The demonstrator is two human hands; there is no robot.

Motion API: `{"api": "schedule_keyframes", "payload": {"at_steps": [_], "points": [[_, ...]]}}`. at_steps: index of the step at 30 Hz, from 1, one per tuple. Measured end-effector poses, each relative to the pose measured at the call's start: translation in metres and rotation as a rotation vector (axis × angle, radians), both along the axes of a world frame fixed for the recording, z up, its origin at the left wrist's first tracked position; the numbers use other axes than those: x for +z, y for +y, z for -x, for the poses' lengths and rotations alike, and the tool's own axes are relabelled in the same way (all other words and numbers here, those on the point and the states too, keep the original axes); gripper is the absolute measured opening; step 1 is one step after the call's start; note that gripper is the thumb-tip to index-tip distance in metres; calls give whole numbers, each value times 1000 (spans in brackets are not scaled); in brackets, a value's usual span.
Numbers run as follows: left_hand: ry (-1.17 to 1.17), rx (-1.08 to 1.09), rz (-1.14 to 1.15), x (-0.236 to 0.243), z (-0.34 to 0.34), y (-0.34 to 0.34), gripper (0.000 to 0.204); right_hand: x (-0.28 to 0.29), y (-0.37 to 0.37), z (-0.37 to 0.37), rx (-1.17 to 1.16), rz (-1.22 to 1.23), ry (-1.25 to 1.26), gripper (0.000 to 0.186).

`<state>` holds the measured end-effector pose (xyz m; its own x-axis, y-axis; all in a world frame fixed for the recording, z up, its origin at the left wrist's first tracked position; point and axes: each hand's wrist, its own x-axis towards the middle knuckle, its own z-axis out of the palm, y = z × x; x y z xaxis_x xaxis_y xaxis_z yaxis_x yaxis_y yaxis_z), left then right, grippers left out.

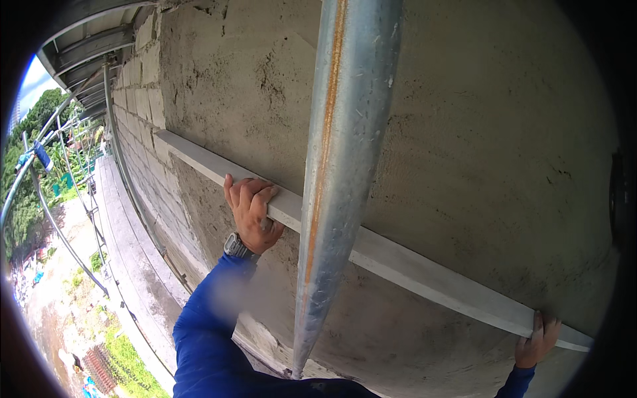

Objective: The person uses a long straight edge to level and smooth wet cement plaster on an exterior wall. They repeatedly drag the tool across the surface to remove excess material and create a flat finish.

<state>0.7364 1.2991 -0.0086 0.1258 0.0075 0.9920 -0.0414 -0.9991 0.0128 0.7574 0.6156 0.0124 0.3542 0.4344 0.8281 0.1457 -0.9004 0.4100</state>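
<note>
A long, pale grey straightedge (424, 273) lies slanted across a plastered wall (478, 146), its left end higher in the picture than its right. My left hand (252, 209) grips it left of the middle, fingers bent over its upper edge, a metal watch on the wrist. Close to its far right end my right hand (539, 339) is closed around it in the same way. A galvanized steel pipe (352, 119) with a rusty seam stands upright before the wall and hides part of the straightedge. Both arms wear blue sleeves.
Bare blockwork (142, 99) borders the plaster on the left. Scaffold planks (123, 219) run along the wall beside metal tubes (116, 132). Past the open scaffold edge, the ground (66, 265) lies far below, with trees (23, 199) behind. Metal framing (93, 46) hangs overhead.
</note>
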Motion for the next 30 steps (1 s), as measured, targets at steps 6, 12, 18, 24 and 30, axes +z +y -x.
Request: {"api": "schedule_keyframes", "payload": {"at_steps": [6, 12, 18, 24, 30], "points": [[-67, 54, -86, 3, -2, 4, 51, 25, 49, 7, 132, -5, -61, 42], [-61, 18, -146, 12, 1, -4, 50, 13, 65, 14, 116, -145, -153, 42], [-25, 3, -204, -42, 3, -18, 47, -25, 30, 24, 66, -186, -151, 40], [109, -279, -76, -77, -2, -76, 40, -42, -9, 22, 51, -197, -118, 42], [59, -175, -216, -38, 11, -114, 35, -41, -49, -6, 99, -198, -192, 40]]}}
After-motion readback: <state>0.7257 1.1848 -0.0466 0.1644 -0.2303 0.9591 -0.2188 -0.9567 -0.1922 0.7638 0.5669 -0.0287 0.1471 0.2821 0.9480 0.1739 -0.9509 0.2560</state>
